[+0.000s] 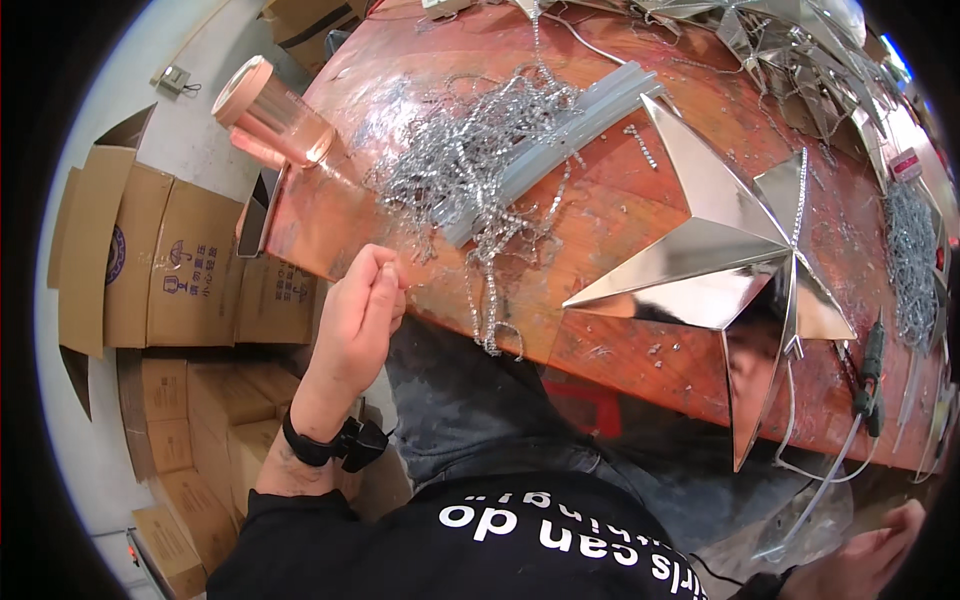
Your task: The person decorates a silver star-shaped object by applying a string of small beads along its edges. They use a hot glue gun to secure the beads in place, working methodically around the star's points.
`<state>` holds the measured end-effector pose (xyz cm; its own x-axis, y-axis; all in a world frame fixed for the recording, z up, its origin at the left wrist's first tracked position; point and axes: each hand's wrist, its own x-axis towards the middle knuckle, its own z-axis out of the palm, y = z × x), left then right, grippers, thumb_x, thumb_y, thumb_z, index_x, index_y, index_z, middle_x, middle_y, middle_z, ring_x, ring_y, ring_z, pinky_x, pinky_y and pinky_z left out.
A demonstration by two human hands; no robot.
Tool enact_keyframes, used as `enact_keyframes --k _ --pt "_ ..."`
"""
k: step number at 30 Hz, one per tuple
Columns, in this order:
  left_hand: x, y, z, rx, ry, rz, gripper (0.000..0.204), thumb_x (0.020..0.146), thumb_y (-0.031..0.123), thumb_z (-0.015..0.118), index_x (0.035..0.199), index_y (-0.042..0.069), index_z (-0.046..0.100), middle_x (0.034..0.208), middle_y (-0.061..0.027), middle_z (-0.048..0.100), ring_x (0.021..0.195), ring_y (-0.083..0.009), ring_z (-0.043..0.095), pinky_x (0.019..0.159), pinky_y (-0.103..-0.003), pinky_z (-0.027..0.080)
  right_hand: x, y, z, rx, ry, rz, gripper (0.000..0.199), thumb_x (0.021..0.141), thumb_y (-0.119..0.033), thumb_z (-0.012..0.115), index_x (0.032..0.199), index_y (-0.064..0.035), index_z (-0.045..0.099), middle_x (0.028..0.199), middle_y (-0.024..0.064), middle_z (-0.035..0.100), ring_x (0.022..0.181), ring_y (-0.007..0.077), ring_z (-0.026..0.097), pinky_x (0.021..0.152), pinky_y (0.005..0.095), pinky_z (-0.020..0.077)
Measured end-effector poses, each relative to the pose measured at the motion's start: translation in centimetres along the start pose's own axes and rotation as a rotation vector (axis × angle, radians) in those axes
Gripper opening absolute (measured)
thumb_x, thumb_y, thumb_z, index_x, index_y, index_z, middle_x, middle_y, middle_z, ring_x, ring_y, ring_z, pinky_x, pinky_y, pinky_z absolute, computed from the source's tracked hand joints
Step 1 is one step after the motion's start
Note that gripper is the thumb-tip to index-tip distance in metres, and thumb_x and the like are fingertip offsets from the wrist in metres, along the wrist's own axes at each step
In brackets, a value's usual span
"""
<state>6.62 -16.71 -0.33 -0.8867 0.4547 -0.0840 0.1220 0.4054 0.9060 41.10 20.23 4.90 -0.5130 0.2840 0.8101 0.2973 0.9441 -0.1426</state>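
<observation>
My left hand [360,310] is at the table's near edge with thumb and fingers pinched on a thin end of silver chain. That strand runs from the tangled pile of silver chain [470,165] just beyond the hand. A large mirrored star [715,250] lies flat on the reddish table [330,215] to the right of the pile. My right hand [875,555] shows only partly at the lower right rim, beside a crumpled clear plastic bag [800,535]. Its grip is hidden.
A bundle of clear glue sticks [585,115] lies across the chain pile. A copper-coloured roll [270,110] stands at the table's left corner. A black tool with a cable [870,375] lies to the right. More mirrored stars [800,50] are at the back. Cardboard boxes [170,270] stand on the floor to the left.
</observation>
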Motion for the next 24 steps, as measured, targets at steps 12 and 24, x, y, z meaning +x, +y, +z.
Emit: enact_keyframes --k 12,24 --pt "-1.0 -2.0 2.1 -0.076 0.059 0.342 0.012 0.088 0.007 0.063 0.085 0.004 0.051 0.092 -0.0071 0.056 0.079 -0.0110 0.051 0.066 -0.025 0.042 0.5 -18.8 14.6 0.837 -0.939 -0.389 0.016 0.074 -0.006 0.056 0.089 -0.0034 0.052 0.082 0.0093 0.057 0.073 0.0272 0.062 0.055 0.0381 0.0498" --pt "0.9 0.3 1.0 0.578 -0.158 0.878 0.032 0.084 0.011 0.062 0.116 0.007 0.062 0.127 -0.0120 0.056 0.119 -0.0301 0.052 0.099 -0.040 0.040 -8.3 -21.5 27.7 0.703 -1.260 0.152 0.041 0.083 -0.025 0.066 0.118 -0.0041 0.056 0.089 0.0103 0.064 0.077 0.0230 0.062 0.073 0.0351 0.0479"
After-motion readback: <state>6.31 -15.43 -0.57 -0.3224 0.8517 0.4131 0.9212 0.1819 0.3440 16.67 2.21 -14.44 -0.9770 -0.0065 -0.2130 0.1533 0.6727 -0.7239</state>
